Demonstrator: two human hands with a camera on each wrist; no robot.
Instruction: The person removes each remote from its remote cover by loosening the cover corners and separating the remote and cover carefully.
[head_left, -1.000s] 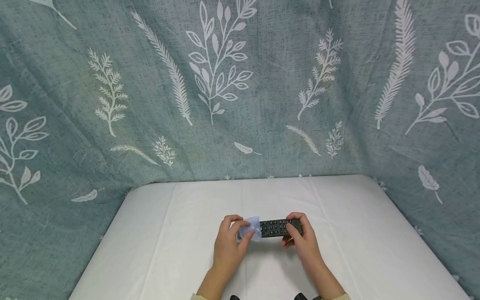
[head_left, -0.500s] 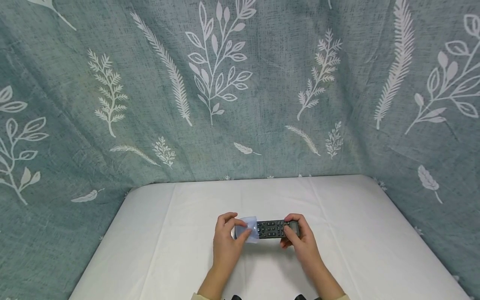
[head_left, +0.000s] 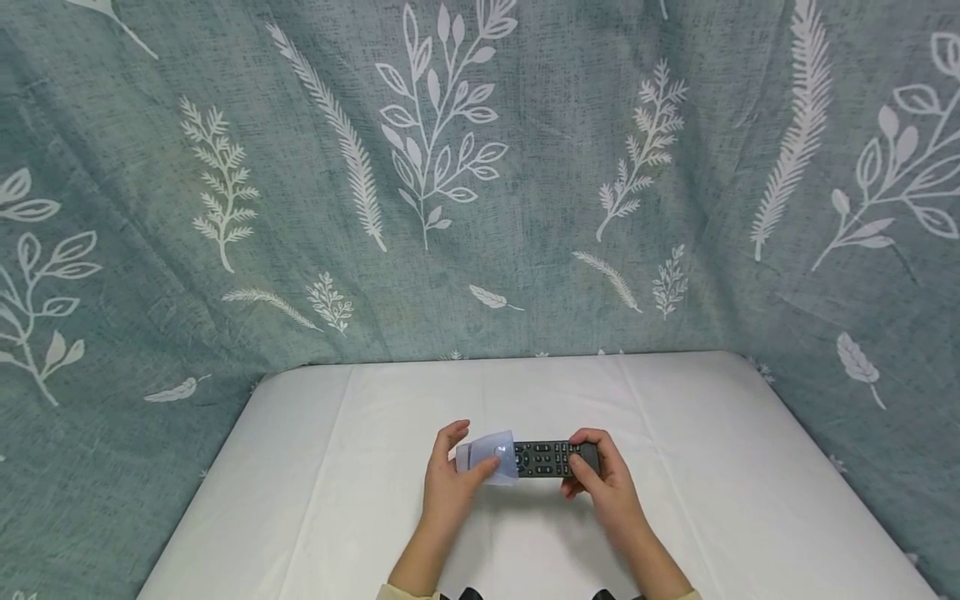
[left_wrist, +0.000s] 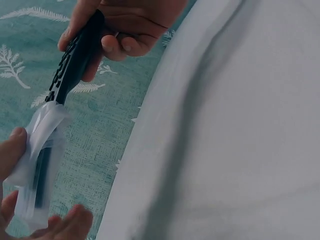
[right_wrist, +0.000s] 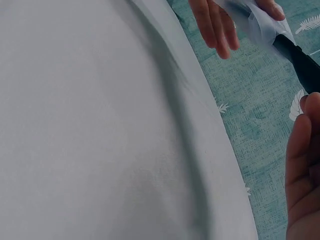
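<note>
A black remote control [head_left: 544, 459] is held above the table, its left part inside a translucent bluish plastic sleeve [head_left: 495, 454]. My right hand [head_left: 609, 475] grips the bare end, thumb over the buttons and fingers curled beneath. At the other end my left hand [head_left: 450, 483] holds the sleeve, its thumb pressed on the front and some fingers raised or spread off it. In the left wrist view the sleeve [left_wrist: 47, 125] has a loose, crumpled mouth around the remote [left_wrist: 75, 60]. The right wrist view shows the remote's dark underside [right_wrist: 300, 62] coming out of the sleeve.
A white-covered table [head_left: 375, 433] lies below both hands. Behind it and at its sides hangs a green-grey cloth [head_left: 540, 167] with white leaf prints.
The remote and sleeve have shifted slightly left. My left fingers have lifted off the front of the sleeve, showing its far end, while the thumb stays on it. My right hand keeps its grip.
</note>
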